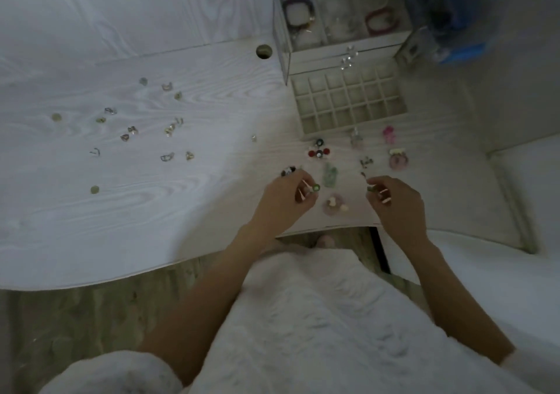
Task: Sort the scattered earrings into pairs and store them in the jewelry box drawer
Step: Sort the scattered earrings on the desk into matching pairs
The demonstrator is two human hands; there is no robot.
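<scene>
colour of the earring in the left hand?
Green, with a pale centre: the earring pinched in the left hand, head view.

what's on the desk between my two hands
In the head view, a pale green earring and a pinkish fluffy one lie between the left hand and right hand.

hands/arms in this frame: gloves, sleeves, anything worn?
No gloves. Left hand and right hand are bare, with light, pale-polished nails. Forearms are bare; a white sleeve cuff shows near the right elbow. No rings, watch or bracelets visible.
</scene>
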